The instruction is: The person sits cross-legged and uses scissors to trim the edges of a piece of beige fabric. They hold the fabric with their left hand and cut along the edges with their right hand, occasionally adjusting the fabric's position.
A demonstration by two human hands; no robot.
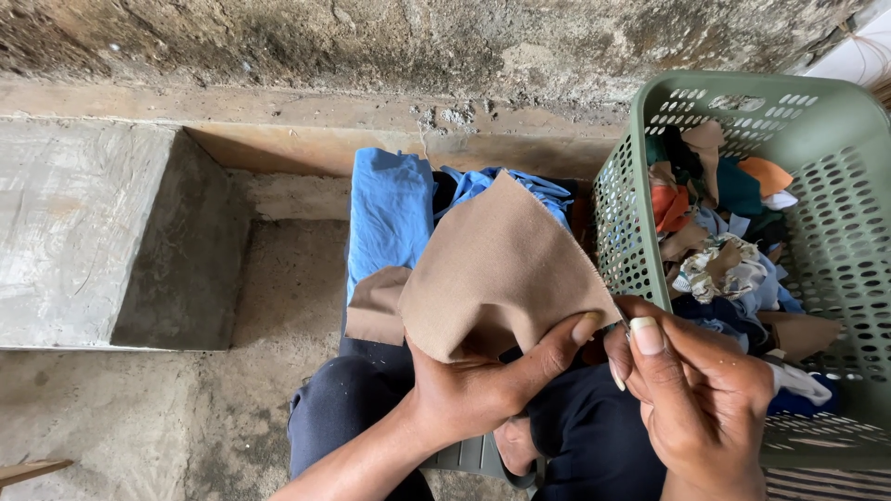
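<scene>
My left hand [473,385] grips a tan fabric piece [497,269] from beneath, thumb pressed on its lower right corner, above my lap. My right hand [696,390] pinches that same corner with fingertips. Blue cloth [390,209] lies beyond, and a green perforated basket [835,186] of scraps stands just beside.

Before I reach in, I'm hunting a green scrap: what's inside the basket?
The basket holds a heap of cloth scraps: orange, teal, tan, blue, white and one patterned. Anything beneath the heap is covered.
</scene>
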